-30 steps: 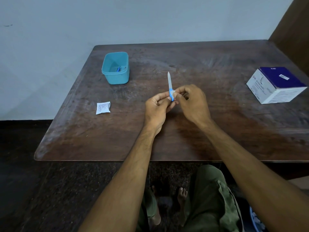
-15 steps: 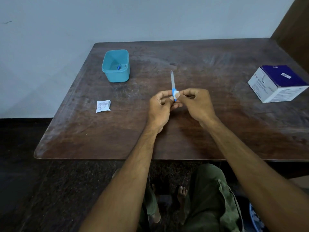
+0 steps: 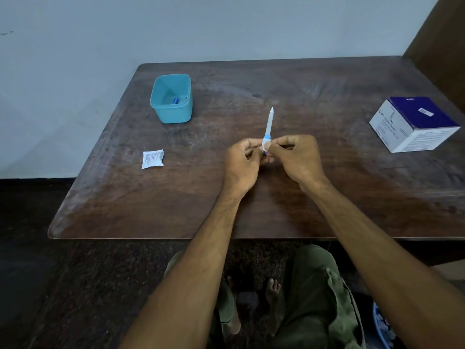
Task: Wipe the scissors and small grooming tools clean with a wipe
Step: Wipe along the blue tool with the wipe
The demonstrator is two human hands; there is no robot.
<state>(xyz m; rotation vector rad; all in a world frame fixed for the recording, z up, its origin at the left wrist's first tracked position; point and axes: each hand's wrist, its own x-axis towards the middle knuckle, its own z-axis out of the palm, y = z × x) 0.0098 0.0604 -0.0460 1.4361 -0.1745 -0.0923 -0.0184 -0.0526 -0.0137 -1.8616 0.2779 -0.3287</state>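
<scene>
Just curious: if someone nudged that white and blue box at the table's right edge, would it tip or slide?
The box sits flat and squat, so it would probably slide. It looks like cardboard, likely light. It lies near the table edge, so a push could drop it.

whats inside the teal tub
In the teal tub a small blue tool lies on the bottom. The near wall hides part of the floor, so more may lie there.

Dark worn wooden table (image 3: 327, 197), pale blue-grey wall (image 3: 176, 26), dark speckled floor (image 3: 88, 285), dim light.
</scene>
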